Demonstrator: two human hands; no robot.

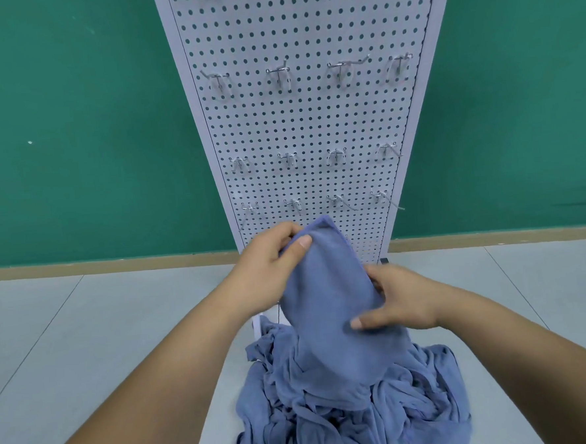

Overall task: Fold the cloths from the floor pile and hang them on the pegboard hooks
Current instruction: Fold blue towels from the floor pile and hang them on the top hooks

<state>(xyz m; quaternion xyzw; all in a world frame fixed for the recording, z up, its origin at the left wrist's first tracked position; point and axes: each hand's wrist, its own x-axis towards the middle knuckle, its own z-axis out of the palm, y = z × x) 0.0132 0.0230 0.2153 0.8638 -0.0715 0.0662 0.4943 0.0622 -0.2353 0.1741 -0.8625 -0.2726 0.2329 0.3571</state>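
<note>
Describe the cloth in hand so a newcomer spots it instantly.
Find the white pegboard against the green wall; a pile of blue cloths lies at its foot. Above the pile, the left hand grips one cloth at its top and the right hand at its side. It alone is lifted and smooth, not crumpled.

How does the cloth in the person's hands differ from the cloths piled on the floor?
The held cloth is lifted, gripped by the left hand near its top and the right hand at its side; the pile lies on the floor. The held cloth looks smooth and doubled over; the pile is crumpled and tangled. Both are the same blue fabric.
</note>
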